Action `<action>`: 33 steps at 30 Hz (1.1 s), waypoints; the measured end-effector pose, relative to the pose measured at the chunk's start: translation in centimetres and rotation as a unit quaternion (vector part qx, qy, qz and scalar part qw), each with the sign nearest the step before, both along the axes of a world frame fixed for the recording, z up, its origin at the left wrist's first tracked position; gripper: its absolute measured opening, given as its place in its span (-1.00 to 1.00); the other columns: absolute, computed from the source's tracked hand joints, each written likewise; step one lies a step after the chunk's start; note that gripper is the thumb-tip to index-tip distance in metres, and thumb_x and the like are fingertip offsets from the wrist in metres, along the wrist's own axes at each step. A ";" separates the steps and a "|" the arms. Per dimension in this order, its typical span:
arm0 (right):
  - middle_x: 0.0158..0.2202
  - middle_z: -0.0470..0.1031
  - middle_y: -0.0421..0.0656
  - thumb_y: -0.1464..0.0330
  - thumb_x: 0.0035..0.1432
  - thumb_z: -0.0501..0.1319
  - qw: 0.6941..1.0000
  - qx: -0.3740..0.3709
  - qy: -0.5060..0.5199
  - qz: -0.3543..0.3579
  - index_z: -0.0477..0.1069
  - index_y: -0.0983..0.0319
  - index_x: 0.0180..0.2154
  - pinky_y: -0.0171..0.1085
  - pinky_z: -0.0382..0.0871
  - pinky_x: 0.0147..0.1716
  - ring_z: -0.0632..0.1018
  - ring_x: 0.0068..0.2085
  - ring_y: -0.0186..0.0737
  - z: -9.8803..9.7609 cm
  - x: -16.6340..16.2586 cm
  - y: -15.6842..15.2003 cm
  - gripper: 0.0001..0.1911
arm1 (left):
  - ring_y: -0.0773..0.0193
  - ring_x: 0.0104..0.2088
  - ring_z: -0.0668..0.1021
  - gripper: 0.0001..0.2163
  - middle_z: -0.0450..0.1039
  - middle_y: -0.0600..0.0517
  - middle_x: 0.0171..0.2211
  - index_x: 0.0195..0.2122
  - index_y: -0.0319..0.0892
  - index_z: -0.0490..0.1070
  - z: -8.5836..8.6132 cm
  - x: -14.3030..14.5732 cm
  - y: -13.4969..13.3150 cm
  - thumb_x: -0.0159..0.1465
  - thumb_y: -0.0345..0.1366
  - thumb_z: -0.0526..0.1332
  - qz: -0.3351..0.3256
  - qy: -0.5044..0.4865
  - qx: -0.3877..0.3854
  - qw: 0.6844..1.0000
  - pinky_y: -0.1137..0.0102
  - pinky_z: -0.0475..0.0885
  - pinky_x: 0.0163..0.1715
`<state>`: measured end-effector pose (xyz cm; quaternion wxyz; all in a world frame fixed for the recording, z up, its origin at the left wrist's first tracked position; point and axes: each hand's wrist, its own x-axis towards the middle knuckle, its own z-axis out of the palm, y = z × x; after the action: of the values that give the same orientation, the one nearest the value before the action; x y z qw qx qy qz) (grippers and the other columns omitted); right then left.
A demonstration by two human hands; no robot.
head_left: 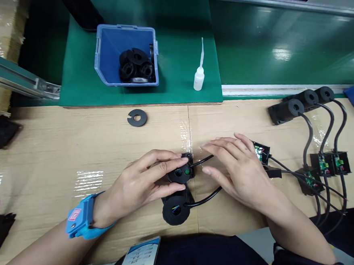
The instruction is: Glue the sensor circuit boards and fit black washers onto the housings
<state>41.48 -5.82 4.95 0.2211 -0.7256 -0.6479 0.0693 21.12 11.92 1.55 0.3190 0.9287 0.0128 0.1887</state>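
My left hand [145,178] pinches a black ring-shaped part [180,174] with small coloured wires showing inside, at the middle of the wooden bench. A second black ring part [175,214] lies just below it, with a black cable [204,199] running right. My right hand [238,169] lies with its fingers stretched out flat over the cable and next to a small black box with a green circuit board [261,152]. A blue strap [82,219] is on my left wrist.
A blue bin [109,55] with black ring parts stands on the green mat [174,88], beside a white dropper bottle [199,75]. A loose black washer [137,117] lies on the bench. Several finished cable units [310,129] lie at the right.
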 end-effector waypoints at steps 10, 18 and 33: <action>-0.42 0.42 -0.18 0.39 0.39 0.22 0.996 0.074 -0.032 0.039 0.53 0.24 -0.25 -0.18 0.20 -0.28 0.33 -0.33 -0.22 -0.8 -1.4 -0.3 -0.86 | 0.20 0.03 0.65 -0.49 0.52 -0.06 0.06 0.29 -0.07 0.33 0.0 -0.4 -0.9 0.34 -0.20 0.36 0.035 0.010 -0.003 0.999 0.27 0.62 0.12; -0.43 0.40 -0.21 0.38 0.37 0.24 0.996 0.071 -0.056 0.023 0.49 0.24 -0.31 -0.18 0.18 -0.30 0.31 -0.32 -0.22 -1.1 -1.9 0.1 -0.85 | 0.15 -0.10 0.68 -0.54 0.49 -0.07 -0.01 0.26 -0.15 0.35 1.8 -0.2 -0.6 0.42 -0.05 0.21 0.027 0.106 0.039 0.993 0.25 0.71 -0.12; -0.29 0.63 -0.17 0.23 0.34 0.31 0.982 0.139 -0.099 0.081 0.50 0.32 0.05 -0.10 0.31 -0.19 0.53 -0.24 -0.17 -0.1 -2.8 -0.2 -0.64 | 0.14 -0.28 0.67 -0.56 0.50 -0.10 -0.13 0.24 -0.25 0.36 2.6 -0.1 -1.6 0.51 -0.08 0.01 0.046 0.131 0.136 0.981 0.23 0.70 -0.36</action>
<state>38.66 -5.98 4.83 0.2479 -0.6361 -0.7267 -0.0762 21.03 10.35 4.10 0.1762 0.9786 0.0710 0.0794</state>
